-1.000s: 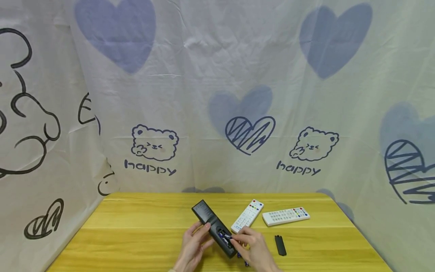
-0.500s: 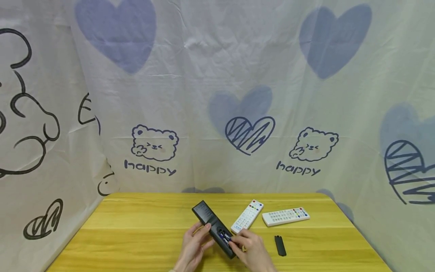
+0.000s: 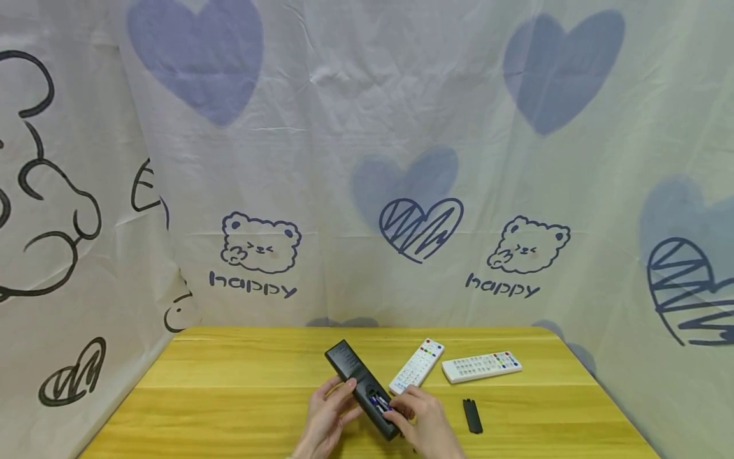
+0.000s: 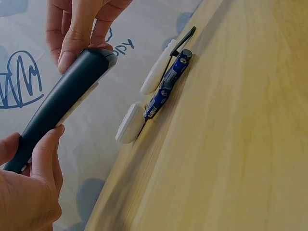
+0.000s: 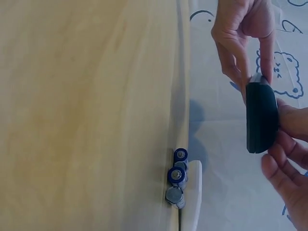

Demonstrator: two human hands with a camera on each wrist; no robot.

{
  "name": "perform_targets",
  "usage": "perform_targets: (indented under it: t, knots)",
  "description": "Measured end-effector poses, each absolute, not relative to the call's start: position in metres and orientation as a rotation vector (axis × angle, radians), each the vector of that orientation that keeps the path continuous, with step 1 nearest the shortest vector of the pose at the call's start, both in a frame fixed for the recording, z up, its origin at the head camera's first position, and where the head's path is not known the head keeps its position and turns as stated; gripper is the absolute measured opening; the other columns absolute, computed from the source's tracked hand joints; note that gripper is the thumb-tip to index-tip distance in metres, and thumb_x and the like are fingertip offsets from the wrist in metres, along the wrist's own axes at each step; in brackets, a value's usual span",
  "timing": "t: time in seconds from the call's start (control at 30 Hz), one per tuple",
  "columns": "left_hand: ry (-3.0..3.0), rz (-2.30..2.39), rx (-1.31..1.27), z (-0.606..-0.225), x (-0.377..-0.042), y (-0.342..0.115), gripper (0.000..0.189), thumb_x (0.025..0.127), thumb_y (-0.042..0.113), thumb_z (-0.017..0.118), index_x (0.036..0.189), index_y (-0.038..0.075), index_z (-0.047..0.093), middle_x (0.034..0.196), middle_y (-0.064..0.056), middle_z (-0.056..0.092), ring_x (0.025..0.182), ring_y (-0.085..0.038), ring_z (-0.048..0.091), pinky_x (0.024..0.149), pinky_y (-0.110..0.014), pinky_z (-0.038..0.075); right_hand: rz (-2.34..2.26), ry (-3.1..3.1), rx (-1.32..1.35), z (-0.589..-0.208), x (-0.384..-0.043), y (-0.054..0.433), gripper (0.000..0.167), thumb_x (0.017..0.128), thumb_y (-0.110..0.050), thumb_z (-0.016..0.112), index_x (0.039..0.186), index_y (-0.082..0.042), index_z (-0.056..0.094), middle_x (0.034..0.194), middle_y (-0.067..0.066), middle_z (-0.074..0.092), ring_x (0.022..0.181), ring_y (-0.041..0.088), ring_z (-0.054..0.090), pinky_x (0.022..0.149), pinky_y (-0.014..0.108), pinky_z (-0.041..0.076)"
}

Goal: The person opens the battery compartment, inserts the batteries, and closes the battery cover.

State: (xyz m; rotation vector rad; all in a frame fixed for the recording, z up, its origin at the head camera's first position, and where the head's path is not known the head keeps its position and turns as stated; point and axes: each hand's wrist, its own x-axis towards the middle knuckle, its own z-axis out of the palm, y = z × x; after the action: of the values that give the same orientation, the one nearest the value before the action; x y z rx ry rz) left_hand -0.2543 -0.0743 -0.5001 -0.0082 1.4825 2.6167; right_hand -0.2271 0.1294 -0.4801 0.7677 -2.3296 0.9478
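A black remote control [image 3: 358,386] is held tilted above the table, its back up and its battery compartment uncovered. Blue-and-silver batteries [image 3: 380,403] lie in that compartment. My left hand [image 3: 325,417] grips the remote about its middle, thumb across the back. With bent thumb and fingers, my right hand [image 3: 425,422] pinches at a battery at the compartment's right edge; its fingertips partly cover it. In the left wrist view more blue batteries [image 4: 166,86] lie loose on the table, nearly hidden by my right hand in the head view.
Two white remote controls, one slanted [image 3: 417,365] and one more level [image 3: 482,367], lie behind and right of my right hand. A small black battery cover [image 3: 473,416] lies to its right. A patterned cloth [image 3: 344,159] hangs behind the wooden table [image 3: 229,395].
The battery at my right fingertips stuck out of the compartment a second ago and now lies lower in it. My right hand has shifted slightly; my left hand keeps its hold on the remote control.
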Motion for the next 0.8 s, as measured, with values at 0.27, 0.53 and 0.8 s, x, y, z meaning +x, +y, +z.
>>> perform_targets:
  t: [0.27,0.53,0.8]
  knots:
    - [1.489,2.602,-0.023,-0.4990,-0.2547,-0.0747,0.066,0.099,0.014,0.063,0.148,-0.012,0.028,0.102,-0.004,0.074,0.092,-0.014,0.071,0.082,-0.031,0.065,1.181,-2.433,0.663,-0.4739,-0.2284,0.1301,0.014,0.080,-0.018,0.085,0.083,-0.015,0.072,0.077,-0.006,0.063,0.069,-0.004,0.052,0.057,0.021,0.053]
    - [1.493,2.607,-0.022,-0.4988,-0.2545,-0.0731,0.066,0.098,0.015,0.065,0.146,-0.012,0.029,0.101,-0.005,0.073,0.090,-0.014,0.071,0.080,-0.031,0.065,1.416,-2.536,0.552,-0.4708,-0.2313,0.1326,0.016,0.080,-0.018,0.084,0.083,-0.011,0.070,0.079,-0.001,0.066,0.070,-0.004,0.054,0.061,0.019,0.054]
    - [1.523,2.574,-0.033,-0.4976,-0.2520,-0.0719,0.068,0.097,0.017,0.067,0.146,-0.013,0.031,0.102,-0.006,0.073,0.091,-0.015,0.071,0.081,-0.030,0.065,1.549,-2.584,0.442,-0.4701,-0.2302,0.1336,0.020,0.079,-0.019,0.086,0.083,-0.007,0.070,0.079,0.003,0.069,0.067,-0.001,0.057,0.061,0.016,0.052]
